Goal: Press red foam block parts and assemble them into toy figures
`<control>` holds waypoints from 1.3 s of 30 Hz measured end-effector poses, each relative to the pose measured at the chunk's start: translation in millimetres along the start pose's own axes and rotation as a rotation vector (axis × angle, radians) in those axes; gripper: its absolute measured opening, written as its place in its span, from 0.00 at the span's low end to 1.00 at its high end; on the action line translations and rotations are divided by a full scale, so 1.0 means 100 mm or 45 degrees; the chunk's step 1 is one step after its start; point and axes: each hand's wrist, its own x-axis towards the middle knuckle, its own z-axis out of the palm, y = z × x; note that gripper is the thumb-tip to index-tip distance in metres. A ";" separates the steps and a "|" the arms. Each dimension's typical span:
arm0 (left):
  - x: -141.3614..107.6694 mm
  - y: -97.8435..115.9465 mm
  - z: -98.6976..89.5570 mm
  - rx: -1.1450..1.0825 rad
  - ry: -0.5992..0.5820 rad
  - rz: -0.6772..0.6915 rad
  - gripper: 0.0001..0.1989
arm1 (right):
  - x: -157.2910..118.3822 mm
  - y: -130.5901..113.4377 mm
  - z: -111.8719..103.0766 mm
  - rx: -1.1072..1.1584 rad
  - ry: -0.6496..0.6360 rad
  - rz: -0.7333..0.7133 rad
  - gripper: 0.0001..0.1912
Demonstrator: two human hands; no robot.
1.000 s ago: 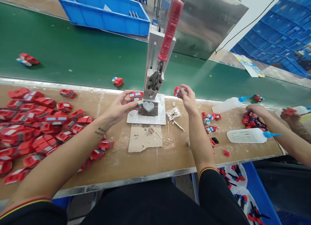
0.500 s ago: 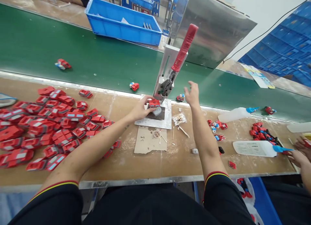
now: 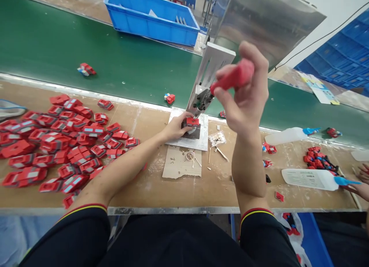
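Observation:
My left hand is closed on a small red toy car part, which it holds at the base of a hand press. Under the part lies a dark pad on the press's pale base plate. My right hand is wrapped round the red lever handle of the press, with the lever tipped toward me. Below the base is a torn piece of cardboard with cotton swabs on it.
A heap of red car parts covers the bench at left. Beyond runs a green conveyor belt carrying a few toys, with a blue crate behind it. White glue bottles lie at right, where another person's hand shows.
My right hand has moved up from open air, taken hold of the red lever handle and tilted it toward me. My left hand stays at the press base with the red part.

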 end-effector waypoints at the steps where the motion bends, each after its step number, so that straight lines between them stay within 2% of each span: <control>1: 0.00 0.01 -0.01 0.001 -0.004 0.014 0.23 | -0.10 -0.06 0.00 -0.006 0.002 -0.060 0.32; 5: 0.02 0.03 -0.04 -0.004 -0.011 0.049 0.22 | -0.42 -0.19 0.00 -0.144 -0.036 -0.165 0.33; 11: 0.01 0.06 -0.04 -0.016 -0.024 0.052 0.21 | -0.69 -0.19 0.09 -0.310 -0.019 -0.280 0.34; 16: 0.00 0.09 -0.04 -0.001 -0.026 0.054 0.21 | -0.88 -0.15 0.16 -0.408 0.025 -0.325 0.24; 19: 0.01 0.10 -0.04 0.016 -0.026 0.056 0.21 | -0.85 -0.15 0.14 -0.418 0.045 -0.322 0.19; 24: 0.01 0.11 -0.05 0.025 0.001 0.059 0.21 | -0.77 -0.17 0.12 -0.352 0.082 -0.318 0.18; 28: 0.01 0.10 -0.03 0.012 -0.003 0.058 0.21 | -0.90 -0.13 0.19 -0.383 0.055 -0.323 0.17; 32: 0.01 0.07 -0.02 -0.011 -0.006 0.061 0.21 | -0.99 -0.11 0.17 -0.304 -0.012 -0.314 0.22; 34: 0.01 0.06 -0.03 -0.014 -0.005 0.062 0.21 | -0.94 -0.14 0.10 -0.255 -0.012 -0.290 0.24; 37: 0.02 0.07 -0.02 -0.014 -0.011 0.060 0.22 | -0.76 -0.25 -0.01 -0.255 0.093 -0.296 0.21; 39: 0.02 0.09 -0.01 -0.032 0.028 0.041 0.21 | -0.58 -0.35 -0.04 -0.271 0.038 -0.344 0.17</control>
